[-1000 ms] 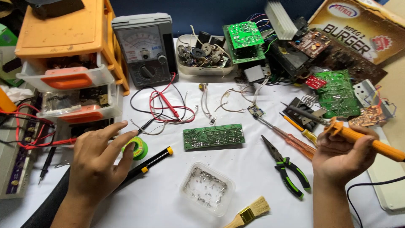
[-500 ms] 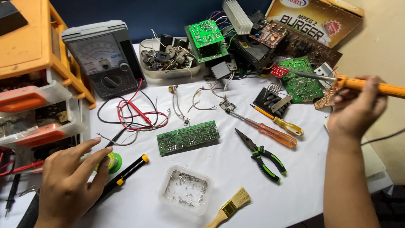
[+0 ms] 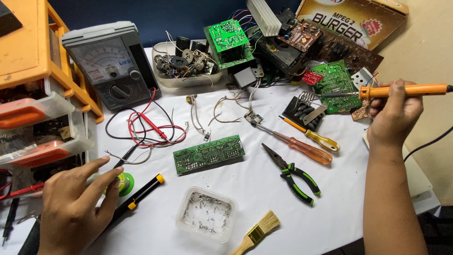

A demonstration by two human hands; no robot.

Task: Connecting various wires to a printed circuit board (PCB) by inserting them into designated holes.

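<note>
I see a bright, even view; the white surface is lit from above and almost washes out toward 6 o'clock. Shadows are soft and short: a faint one beside the pliers and one under the brush. Mild glare sits on the meter face at 10 o'clock. Focus is sharp across the middle. Toward 9 o'clock the drawers bow slightly, and the backdrop at 12 o'clock is dark.

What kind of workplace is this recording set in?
Probably an electronics repair bench: the right hand holds an orange soldering iron, a grey analogue multimeter stands behind, and a green circuit board lies on the white table.
</note>
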